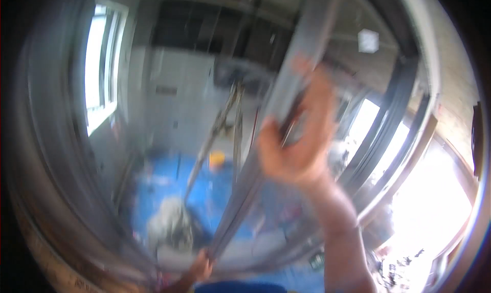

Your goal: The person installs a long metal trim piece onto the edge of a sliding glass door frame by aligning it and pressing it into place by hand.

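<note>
A long grey window sash bar (245,183), seemingly metal, slants from the top of the view down to the lower middle. High on it is my right hand (302,139), smeared by motion, with the thumb and fingers curved against the bar and a gap between them. Low down, my left hand (202,266) is closed around the bar's lower end; part of it is hidden. Glass seems to fill the space beside the bar, with a room visible through it. Grey frame members (386,119) stand to the right.
Beyond the glass stands a stepladder (212,139) on blue floor sheeting (209,185). Near it lie a pale bundle (171,224) and a yellow object (217,159). A white-framed window (105,62) is at the left. Bright openings and a wooden edge (452,152) are at the right.
</note>
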Demonstrator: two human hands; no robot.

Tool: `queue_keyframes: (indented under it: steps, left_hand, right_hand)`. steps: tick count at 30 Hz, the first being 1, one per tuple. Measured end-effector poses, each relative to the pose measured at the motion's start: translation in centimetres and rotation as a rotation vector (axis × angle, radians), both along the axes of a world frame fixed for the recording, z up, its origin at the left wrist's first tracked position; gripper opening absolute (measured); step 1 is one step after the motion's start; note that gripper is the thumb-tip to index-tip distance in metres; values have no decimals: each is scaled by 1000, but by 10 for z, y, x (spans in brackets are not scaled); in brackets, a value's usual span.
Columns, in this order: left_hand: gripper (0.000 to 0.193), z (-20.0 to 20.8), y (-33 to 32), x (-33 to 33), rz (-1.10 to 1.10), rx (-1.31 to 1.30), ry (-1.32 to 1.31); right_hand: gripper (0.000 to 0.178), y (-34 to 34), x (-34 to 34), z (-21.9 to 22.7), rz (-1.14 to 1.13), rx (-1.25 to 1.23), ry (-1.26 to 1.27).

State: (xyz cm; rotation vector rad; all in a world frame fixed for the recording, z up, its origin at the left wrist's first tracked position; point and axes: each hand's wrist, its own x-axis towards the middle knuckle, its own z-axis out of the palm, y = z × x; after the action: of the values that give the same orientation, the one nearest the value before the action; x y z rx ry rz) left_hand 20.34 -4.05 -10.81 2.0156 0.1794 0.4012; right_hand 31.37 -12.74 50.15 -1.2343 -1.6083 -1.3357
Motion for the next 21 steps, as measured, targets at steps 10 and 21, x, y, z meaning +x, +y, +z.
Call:
queue_keyframes:
  steps: [10, 21]
  left_hand:
    - [57, -19, 82, -6, -62, 16, 46]
    - [54, -43, 87, -1, -82, -47, 110]
  right_hand:
    - [38, 6, -27, -9, 1, -210, 90]
    - [33, 63, -27, -2, 109, -271, 6]
